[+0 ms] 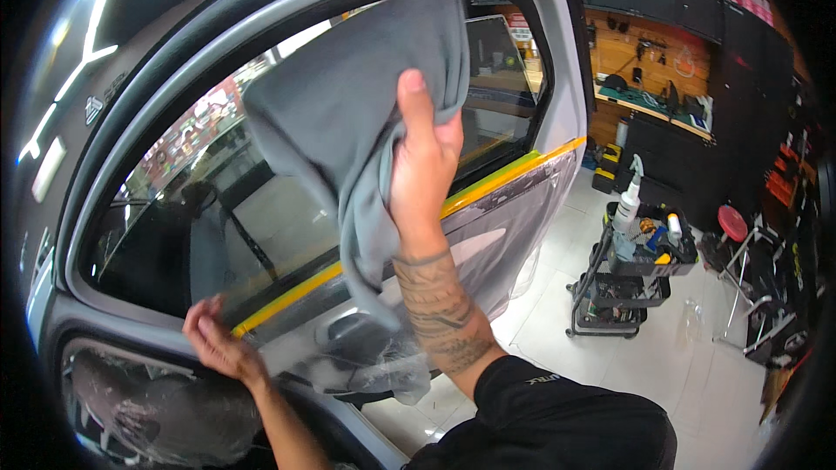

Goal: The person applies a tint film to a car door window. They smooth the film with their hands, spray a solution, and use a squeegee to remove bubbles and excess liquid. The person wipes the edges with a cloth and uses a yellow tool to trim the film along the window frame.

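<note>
My right hand (427, 165) is closed on a grey cloth (348, 78), its thumb pointing up along the fabric. The cloth is bunched at the palm, spreads over the window glass (287, 218) of a car door, and its lower end hangs below my wrist. At the window's lower left corner is my left hand (222, 344), fingers loosely curled and slightly blurred, with nothing visible in them. It is close to the lower end of a yellow strip (296, 298) that runs along the window's bottom edge. Clear plastic film (496, 252) covers the door panel below.
A black rolling cart (623, 287) stands on the tiled floor to the right, carrying a white spray bottle (629, 196) and tools. Beyond it are a workbench (653, 109) and a red-topped stool (732, 223). A plastic-covered seat (165, 405) is at lower left.
</note>
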The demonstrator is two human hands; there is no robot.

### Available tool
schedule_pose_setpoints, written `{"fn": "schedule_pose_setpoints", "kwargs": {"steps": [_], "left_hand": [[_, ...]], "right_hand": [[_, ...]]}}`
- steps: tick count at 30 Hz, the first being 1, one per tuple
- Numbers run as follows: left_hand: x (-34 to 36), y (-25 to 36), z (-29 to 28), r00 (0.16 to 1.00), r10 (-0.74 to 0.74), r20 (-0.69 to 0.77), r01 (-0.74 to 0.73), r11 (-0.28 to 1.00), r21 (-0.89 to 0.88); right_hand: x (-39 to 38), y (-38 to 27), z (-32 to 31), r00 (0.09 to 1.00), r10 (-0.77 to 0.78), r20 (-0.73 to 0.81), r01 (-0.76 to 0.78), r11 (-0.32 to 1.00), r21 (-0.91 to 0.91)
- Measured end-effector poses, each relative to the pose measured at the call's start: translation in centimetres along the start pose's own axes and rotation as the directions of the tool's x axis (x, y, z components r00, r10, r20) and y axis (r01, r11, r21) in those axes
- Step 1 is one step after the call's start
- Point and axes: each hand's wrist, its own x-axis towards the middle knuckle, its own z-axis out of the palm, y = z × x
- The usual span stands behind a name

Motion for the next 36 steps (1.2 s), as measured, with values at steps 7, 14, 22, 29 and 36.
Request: {"fn": "schedule_pose_setpoints", "kwargs": {"steps": [7, 14, 22, 29, 36], "left_hand": [[-11.3, 4.9, 18.4, 0.629, -0.579, 0.519, 0.752, 0.283, -0.595], [-14.1, 8.7, 24.3, 0.499, -0.632, 0.593, 0.855, 0.472, -0.217], [-1.7, 10.8, 28.4, 0.995, 0.039, -0.096, -0.037, 0.999, 0.031], [-3.3, 12.6, 38.8, 0.970, 0.156, -0.184, -0.162, 0.987, -0.018], [-4.7, 9.6, 32.7, 1.000, -0.021, 0.000, 0.020, 0.973, -0.232]], "right_hand": [[-4.7, -2.4, -14.7, 0.708, 0.505, 0.493, -0.212, 0.819, -0.534], [5.7, -9.0, -19.2, 0.451, 0.386, 0.805, 0.527, 0.612, -0.589], [24.9, -12.2, -21.7, 0.831, -0.236, 0.504, 0.542, 0.548, -0.637], [26.1, -10.4, -22.8, 0.913, 0.083, 0.399, 0.343, 0.371, -0.863], [25.8, -10.5, -23.1, 0.920, -0.015, 0.391, 0.371, 0.345, -0.862]]}}
